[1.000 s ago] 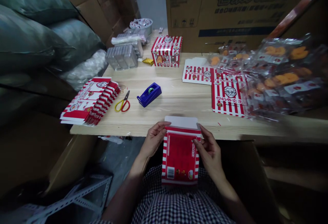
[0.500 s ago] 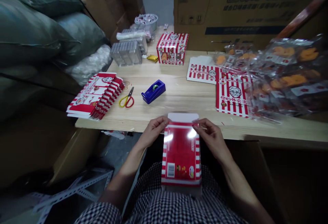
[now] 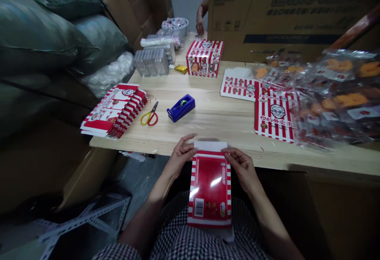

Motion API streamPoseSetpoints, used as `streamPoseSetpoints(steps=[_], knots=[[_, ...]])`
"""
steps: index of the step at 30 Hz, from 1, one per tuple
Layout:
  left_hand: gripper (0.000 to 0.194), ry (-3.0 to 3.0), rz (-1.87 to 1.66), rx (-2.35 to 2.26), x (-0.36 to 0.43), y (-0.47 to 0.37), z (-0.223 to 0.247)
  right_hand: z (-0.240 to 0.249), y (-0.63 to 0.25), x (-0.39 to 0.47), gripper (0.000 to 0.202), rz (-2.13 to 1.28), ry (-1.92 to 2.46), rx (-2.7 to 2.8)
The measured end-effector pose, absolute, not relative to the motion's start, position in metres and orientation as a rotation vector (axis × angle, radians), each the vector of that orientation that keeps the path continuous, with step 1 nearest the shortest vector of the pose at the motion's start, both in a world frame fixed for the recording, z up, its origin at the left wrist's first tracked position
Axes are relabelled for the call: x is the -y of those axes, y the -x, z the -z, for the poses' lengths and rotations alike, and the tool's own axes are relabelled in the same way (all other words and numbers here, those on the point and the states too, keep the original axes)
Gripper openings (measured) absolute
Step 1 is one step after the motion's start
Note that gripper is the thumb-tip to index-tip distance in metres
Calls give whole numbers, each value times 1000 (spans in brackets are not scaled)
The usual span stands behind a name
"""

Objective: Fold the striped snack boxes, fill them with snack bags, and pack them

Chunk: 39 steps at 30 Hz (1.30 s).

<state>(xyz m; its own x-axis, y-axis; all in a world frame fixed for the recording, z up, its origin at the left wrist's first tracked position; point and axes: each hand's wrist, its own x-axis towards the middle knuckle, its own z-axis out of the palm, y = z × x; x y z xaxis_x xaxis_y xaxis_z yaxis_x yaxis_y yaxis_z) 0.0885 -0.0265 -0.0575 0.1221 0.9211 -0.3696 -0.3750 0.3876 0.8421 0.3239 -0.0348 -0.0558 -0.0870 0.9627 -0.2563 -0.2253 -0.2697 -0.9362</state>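
A flat red-and-white striped carton (image 3: 210, 188), its printed back with a barcode facing up, lies over my lap at the table's front edge. A white flap (image 3: 210, 146) sticks out at its far end. My left hand (image 3: 181, 157) grips the far left corner with the thumb on top and the index finger raised. At the far right corner, my right hand (image 3: 240, 164) pinches the carton between thumb and fingers. Beyond my hands a blue tape dispenser (image 3: 181, 108) stands on the table, with red-and-yellow-handled scissors (image 3: 150, 116) to its left.
A stack of folded cartons (image 3: 114, 111) lies at the left. An assembled box (image 3: 204, 58) stands behind, near clear plastic cases (image 3: 151, 62) and a gold packet (image 3: 181, 69). Flat cartons (image 3: 274, 113) and bagged snacks (image 3: 335, 101) cover the right side. Another person's hand (image 3: 200, 25) shows at the back.
The carton sits slightly lower in view, and my left index finger has lifted off it. Another person's hand has come into view at the back. The whole view has shifted a little.
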Motion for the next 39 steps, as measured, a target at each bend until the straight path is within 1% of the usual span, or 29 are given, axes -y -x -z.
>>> streamPoseSetpoints(steps=[1,3,4,5,6,9,10,12,15,17,21,25,29,33,37,39], knots=[[63,-654,-1034,-1045,26,-88,55,54,-323,35,33,-1559,1164,884],[53,-649,-999,-1035,26,-88,51,48,-323,36,60,-1620,1108,795],[46,-648,-986,-1030,26,-87,49,44,-325,36,69,-1673,1088,765],[38,-651,-983,-1026,26,-87,48,39,-327,36,71,-1733,1079,750],[31,-661,-989,-1018,26,-87,46,36,-329,35,67,-1783,1080,750],[17,-709,-1012,-967,25,-89,43,32,-336,31,34,-1847,1082,797],[15,-712,-1008,-940,24,-89,43,34,-337,30,25,-1838,1077,813],[16,-711,-965,-886,23,-90,45,39,-337,29,15,-1809,1060,841],[22,-782,-891,-864,21,-88,51,47,-335,31,14,-1767,1022,923],[21,-866,-861,-882,21,-84,55,51,-335,34,15,-1725,1023,1010],[22,-1007,-816,-880,24,-79,60,52,-338,39,22,-1669,1102,1165],[27,-1155,-811,-994,28,-85,59,50,-339,40,25,-1667,1106,1190],[25,-1214,-844,-1048,30,-88,60,48,-338,39,24,-1676,1068,1192],[29,-1256,-761,-988,32,-82,54,44,-338,40,22,-1702,1091,1225],[30,-1243,-726,-988,31,-80,41,35,-336,39,30,-1662,1137,1213],[29,-1209,-704,-987,28,-81,36,31,-334,36,26,-1700,1135,1173]])
